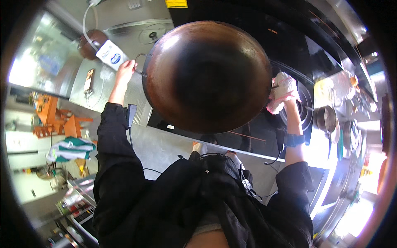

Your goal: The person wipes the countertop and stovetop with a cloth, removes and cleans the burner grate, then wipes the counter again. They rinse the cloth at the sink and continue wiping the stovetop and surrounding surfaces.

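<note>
A large dark wok point(211, 77) with brown, worn metal sides is in front of me over a black glass cooktop point(245, 133). Its inside is bare. My left hand point(125, 69) has its fingers closed around the wire loop handle point(141, 56) at the wok's left side. On the opposite side, my right hand point(288, 100), mostly covered, grips a white cloth with pink edging point(283, 86) against the other handle. Whether the wok touches the cooktop cannot be told. Just beyond my left hand is a white packet with a blue printed oval point(111, 55).
A glass lid with a black knob point(152, 35) and a brown round vessel point(93, 45) are at upper left. A white cord point(85, 24) passes the packet. Right of the cooktop, a saucepan point(326, 119) stands near other pans. A black cable point(274, 161) hangs by the front edge.
</note>
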